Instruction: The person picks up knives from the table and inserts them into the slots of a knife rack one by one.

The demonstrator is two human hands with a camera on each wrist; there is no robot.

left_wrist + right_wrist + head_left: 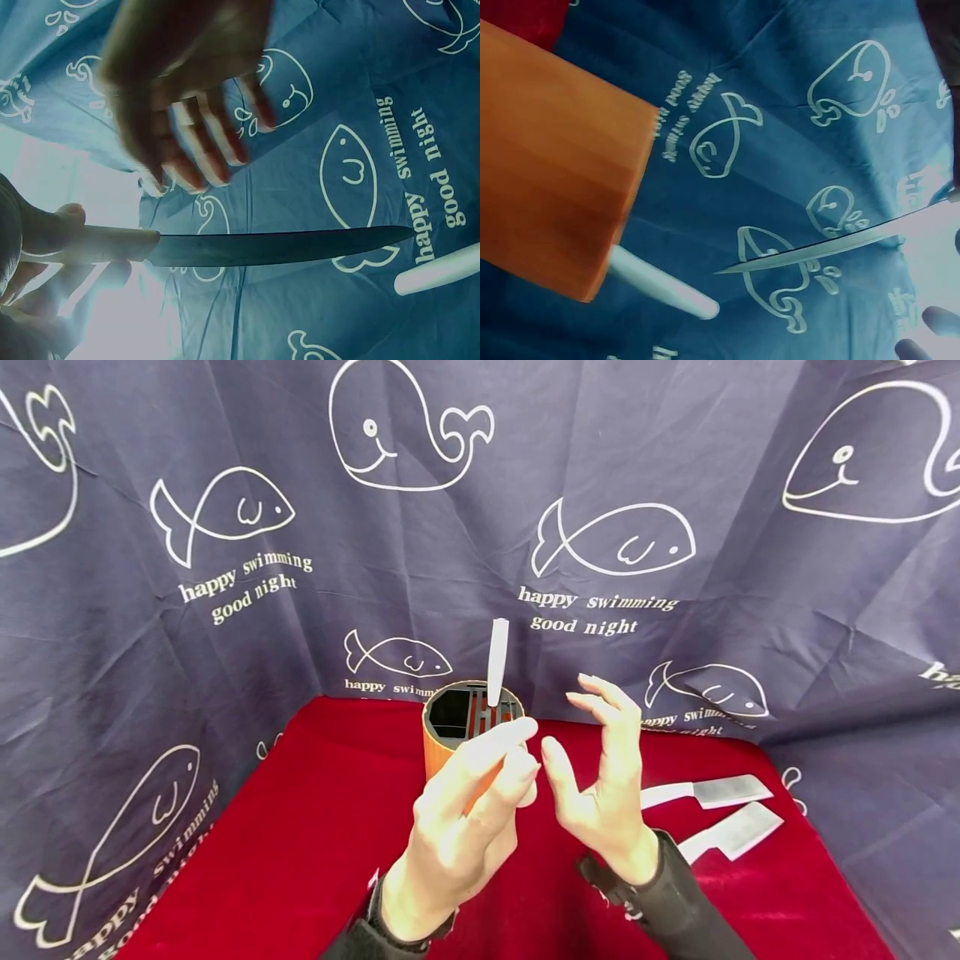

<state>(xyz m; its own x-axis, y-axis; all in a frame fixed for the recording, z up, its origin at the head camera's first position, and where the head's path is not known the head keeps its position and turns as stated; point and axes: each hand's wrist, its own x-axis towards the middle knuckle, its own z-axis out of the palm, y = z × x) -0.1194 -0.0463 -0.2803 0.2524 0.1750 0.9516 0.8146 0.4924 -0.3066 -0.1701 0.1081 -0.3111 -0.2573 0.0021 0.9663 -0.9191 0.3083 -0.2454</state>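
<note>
My left hand [465, 818] pinches a knife [285, 249] by its pale handle, thumb on one side and fingers on the other. Its long, narrow blade tapers to a point, level across the left wrist view. My right hand [607, 785] is raised just right of the left one, fingers spread and gently bent, holding nothing. Behind the left hand stands an orange round knife block [437, 758] with a dark slotted top. One white knife handle [497, 660] sticks up out of it. In the right wrist view the blade points toward the block [555, 165], apart from it.
Two cleavers with white handles, a rear cleaver [731, 791] and a front cleaver [750, 832], lie on the red cloth [247, 835] to the right. A dark curtain [510, 543] with white fish and whale drawings rises behind and at both sides.
</note>
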